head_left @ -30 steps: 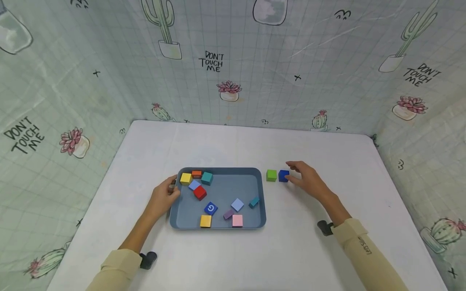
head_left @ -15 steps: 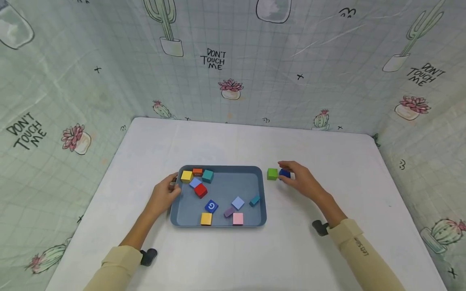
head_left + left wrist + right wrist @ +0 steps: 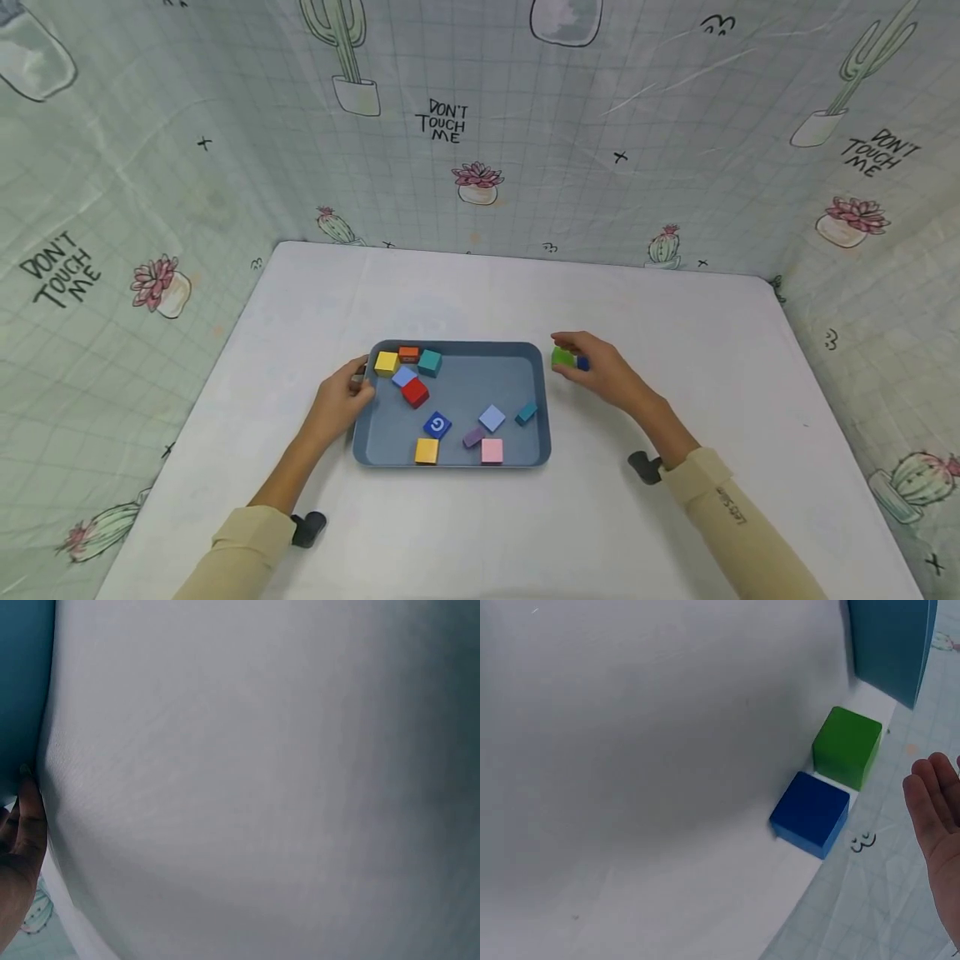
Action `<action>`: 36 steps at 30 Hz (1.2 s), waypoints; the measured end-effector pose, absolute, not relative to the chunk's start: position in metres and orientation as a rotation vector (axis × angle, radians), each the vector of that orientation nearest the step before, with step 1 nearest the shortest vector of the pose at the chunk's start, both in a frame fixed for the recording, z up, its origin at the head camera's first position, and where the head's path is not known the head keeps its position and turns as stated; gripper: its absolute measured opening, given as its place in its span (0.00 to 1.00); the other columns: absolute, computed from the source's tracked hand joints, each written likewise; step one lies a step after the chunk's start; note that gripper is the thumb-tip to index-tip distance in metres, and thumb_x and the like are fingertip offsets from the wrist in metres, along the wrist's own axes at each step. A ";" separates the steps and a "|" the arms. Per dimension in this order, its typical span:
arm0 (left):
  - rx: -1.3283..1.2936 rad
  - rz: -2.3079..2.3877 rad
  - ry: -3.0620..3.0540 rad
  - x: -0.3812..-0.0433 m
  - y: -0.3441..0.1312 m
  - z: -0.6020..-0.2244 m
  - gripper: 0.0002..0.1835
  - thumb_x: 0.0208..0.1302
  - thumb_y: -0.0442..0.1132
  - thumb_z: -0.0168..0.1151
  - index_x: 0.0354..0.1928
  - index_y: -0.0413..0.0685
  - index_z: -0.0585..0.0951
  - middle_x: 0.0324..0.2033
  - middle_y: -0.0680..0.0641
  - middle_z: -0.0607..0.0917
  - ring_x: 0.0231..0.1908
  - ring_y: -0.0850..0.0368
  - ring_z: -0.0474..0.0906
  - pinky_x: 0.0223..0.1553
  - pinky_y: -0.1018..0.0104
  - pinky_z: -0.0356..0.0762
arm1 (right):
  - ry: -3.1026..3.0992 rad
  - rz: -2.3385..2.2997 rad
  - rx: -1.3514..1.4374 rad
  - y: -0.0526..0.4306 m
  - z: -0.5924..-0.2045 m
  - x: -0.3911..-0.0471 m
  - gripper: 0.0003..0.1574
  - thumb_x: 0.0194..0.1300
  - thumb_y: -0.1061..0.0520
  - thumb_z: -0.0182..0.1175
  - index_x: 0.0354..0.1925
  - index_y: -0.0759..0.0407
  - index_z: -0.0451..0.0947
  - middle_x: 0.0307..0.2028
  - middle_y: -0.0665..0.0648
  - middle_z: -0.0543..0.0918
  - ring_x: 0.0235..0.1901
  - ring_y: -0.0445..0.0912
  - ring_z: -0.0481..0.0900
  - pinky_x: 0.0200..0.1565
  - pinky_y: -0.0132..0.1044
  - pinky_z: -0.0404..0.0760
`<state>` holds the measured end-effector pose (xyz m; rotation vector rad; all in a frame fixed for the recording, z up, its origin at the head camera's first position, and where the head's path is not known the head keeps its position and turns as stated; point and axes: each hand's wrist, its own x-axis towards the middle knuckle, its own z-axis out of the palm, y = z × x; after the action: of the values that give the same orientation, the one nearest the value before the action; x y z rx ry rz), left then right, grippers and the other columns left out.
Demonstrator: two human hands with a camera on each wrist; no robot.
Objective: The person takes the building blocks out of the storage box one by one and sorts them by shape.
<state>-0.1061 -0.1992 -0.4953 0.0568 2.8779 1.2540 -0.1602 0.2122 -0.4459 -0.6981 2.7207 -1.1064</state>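
Observation:
In the head view a blue-grey tray [image 3: 480,379] lies on the white table, with several coloured blocks in it. My left hand [image 3: 333,404] holds its left edge, thumb at the rim; the left wrist view catches only part of this hand [image 3: 22,847]. Right of the tray, a green block [image 3: 562,357] and a blue block [image 3: 582,363] sit side by side. My right hand [image 3: 603,372] hovers over them, thumb and fingers apart and nothing pinched. The right wrist view shows both the green block [image 3: 847,746] and the blue block [image 3: 810,812] on the table.
Inside the tray are a red block [image 3: 415,392], a teal block [image 3: 430,362], a pink block [image 3: 492,451] and a yellow block [image 3: 427,451], among others. A cactus-printed sheet [image 3: 555,108] stands behind the table and at both sides.
My right hand has moved left, from beside the blue block to around the green one. My left hand stays at the tray's edge, and the blocks keep their places.

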 end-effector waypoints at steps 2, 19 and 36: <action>0.059 1.254 2.877 -0.106 -0.199 -0.495 0.27 0.61 0.31 0.53 0.63 0.32 0.66 0.51 0.32 0.77 0.40 0.46 0.80 0.36 0.57 0.80 | 2.717 -1.106 -0.711 0.209 -0.445 -0.159 0.31 0.61 0.56 0.64 0.60 0.64 0.69 0.55 0.60 0.76 0.53 0.54 0.74 0.53 0.48 0.74; 0.053 1.253 2.863 -0.107 -0.198 -0.495 0.27 0.61 0.31 0.52 0.63 0.32 0.66 0.54 0.33 0.75 0.42 0.44 0.79 0.39 0.55 0.80 | 2.447 -1.185 -0.901 0.180 -0.437 -0.140 0.33 0.61 0.56 0.64 0.61 0.64 0.68 0.54 0.62 0.77 0.54 0.51 0.75 0.55 0.46 0.73; 0.058 1.270 2.868 -0.106 -0.200 -0.499 0.26 0.62 0.31 0.53 0.63 0.32 0.67 0.53 0.32 0.76 0.41 0.44 0.80 0.39 0.54 0.80 | 2.349 -1.196 -0.896 0.157 -0.441 -0.115 0.34 0.59 0.53 0.65 0.60 0.65 0.68 0.55 0.62 0.75 0.55 0.51 0.74 0.54 0.46 0.73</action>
<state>-0.1062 -0.2002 -0.4987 0.0576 2.8680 1.2696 -0.1153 0.1575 -0.4408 -0.8957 2.3490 -1.1963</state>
